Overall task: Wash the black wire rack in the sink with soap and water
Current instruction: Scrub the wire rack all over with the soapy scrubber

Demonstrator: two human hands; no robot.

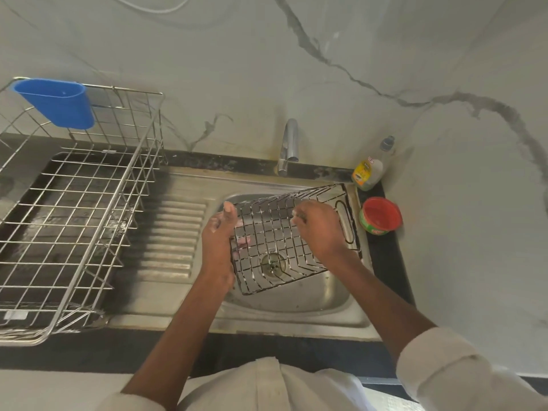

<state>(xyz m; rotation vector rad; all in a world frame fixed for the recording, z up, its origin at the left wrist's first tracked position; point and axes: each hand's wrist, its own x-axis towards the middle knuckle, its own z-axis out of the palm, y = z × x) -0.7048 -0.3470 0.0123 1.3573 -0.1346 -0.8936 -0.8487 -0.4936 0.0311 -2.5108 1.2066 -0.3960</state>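
The black wire rack point(292, 235) was held tilted over the basin of the steel sink point(320, 295), its grid flecked with white suds and its far corner reaching toward the sink's back right rim. Through the mesh the round drain point(273, 264) showed at the basin's bottom. The left hand point(219, 235) gripped the rack's left edge, thumb raised along the near side of the frame and fingertips visible through the wires behind it. The right hand point(318, 228) lay on top of the grid near its middle, fingers curled downward against the wires; whether it pinched a scrubber or only the wire could not be told. Behind the basin stood the chrome tap point(289, 145), with no water visibly running from its spout. At the back right corner of the counter stood a dish soap bottle point(369, 170) with a yellow label, and just in front of it an open green tub point(380, 215) with a red inside. To the left, past the ribbed drainboard point(172, 235), a steel dish basket point(74, 209) sat on a dark tray, a blue plastic cup point(56, 102) hooked on its back rail. White rolled-up sleeves point(439, 363) covered both upper arms.
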